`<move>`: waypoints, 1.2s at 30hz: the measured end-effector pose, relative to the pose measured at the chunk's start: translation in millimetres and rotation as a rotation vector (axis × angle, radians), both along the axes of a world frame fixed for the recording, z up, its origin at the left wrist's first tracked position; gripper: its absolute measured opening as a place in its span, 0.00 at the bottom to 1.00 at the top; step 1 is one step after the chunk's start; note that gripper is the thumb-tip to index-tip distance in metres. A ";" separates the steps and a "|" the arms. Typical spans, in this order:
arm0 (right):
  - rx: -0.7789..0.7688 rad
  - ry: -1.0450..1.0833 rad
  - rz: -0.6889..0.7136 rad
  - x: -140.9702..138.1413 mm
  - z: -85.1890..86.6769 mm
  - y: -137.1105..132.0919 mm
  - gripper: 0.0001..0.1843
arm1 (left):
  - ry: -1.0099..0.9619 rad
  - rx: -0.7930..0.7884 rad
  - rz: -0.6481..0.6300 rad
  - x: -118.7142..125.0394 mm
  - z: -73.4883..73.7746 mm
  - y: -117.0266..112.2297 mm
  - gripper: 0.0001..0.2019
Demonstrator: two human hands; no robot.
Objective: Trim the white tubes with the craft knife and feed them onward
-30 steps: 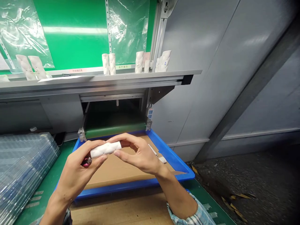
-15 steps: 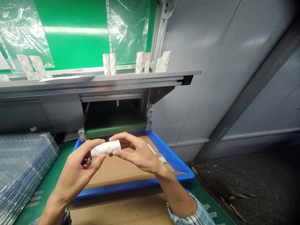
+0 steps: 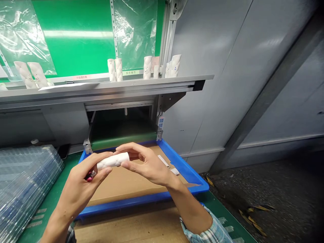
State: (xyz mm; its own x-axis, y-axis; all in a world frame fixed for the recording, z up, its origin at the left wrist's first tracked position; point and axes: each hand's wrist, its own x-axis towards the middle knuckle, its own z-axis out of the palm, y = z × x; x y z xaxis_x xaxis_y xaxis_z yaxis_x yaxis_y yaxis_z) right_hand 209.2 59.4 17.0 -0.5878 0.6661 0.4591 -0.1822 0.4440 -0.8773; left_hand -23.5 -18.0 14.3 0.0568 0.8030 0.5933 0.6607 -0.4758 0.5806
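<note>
White tube slightly leftward.

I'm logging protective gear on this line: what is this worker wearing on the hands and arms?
Both the left hand and right hand are bare: no gloves, rings or watch visible. A blue-and-white checked sleeve sits pushed up the right forearm; a sliver of similar cloth shows by the left arm.

Head camera, downward (near), above white cylinder
</note>
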 end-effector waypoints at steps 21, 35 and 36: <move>0.172 0.083 -0.055 0.5 0.5 1.8 0.20 | 0.015 -0.004 0.059 -5.7 -6.4 3.1 0.19; 0.629 -0.068 -0.295 -5.1 -6.2 5.9 0.15 | 0.016 0.059 0.122 -2.6 -11.8 5.6 0.16; 0.728 -0.096 -0.344 -8.6 -9.6 7.2 0.15 | 0.022 0.072 0.137 -0.4 -13.8 6.6 0.15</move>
